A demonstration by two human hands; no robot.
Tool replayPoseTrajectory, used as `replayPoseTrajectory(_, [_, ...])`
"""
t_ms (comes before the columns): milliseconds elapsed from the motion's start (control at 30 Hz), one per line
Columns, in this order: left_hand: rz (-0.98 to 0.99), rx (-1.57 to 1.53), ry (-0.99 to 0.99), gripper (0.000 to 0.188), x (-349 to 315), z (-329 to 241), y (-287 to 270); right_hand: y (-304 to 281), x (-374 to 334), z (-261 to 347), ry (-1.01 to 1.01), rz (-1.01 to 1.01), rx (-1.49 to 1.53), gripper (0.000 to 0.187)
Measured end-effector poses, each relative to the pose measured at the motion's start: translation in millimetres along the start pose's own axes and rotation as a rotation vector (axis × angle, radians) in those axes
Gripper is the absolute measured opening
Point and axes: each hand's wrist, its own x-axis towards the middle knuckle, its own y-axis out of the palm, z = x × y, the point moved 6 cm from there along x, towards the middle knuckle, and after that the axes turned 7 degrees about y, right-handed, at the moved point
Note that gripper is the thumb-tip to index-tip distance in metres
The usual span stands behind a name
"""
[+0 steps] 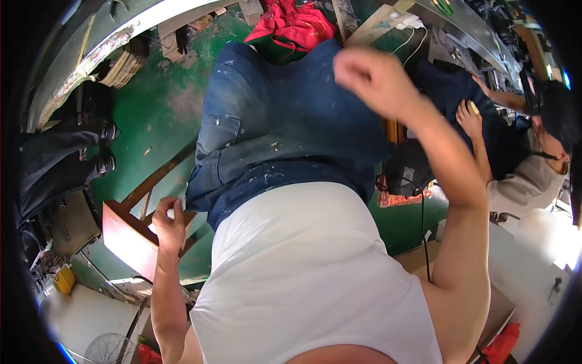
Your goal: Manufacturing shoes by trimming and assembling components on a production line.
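My left hand [170, 225] is held low at my left side, beside the wooden chair [128, 233]. Its fingers are curled in toward the thumb; whether something small is between them I cannot make out. My right hand [374, 80] is raised over my right knee, slightly smeared by motion, with the fingers curled into a loose fist. What it holds, if anything, is hidden. Under it are my blue work trousers [273, 115], spotted with pale flecks. I am seated, and the trousers cover both spread legs.
A red cloth [290, 25] lies ahead on the green floor [159, 130]. To the right, a co-worker's hand [470, 120] holds a small yellowish piece. Another person's legs [66, 151] stand at the left. A black cord [424, 236] hangs on my right, and a wire fan guard [109, 349] is behind left.
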Motion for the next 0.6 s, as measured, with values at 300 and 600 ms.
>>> replayPoseTrajectory(300, [0.605, -0.370, 0.327, 0.006, 67, -175, 58, 72, -175, -2, 0.206, 0.122, 0.220, 0.019])
replayPoseTrajectory(600, [0.600, -0.255, 0.460, 0.006, 69, -193, 55, 70, -187, 8, 0.046, -0.059, 0.085, 0.009])
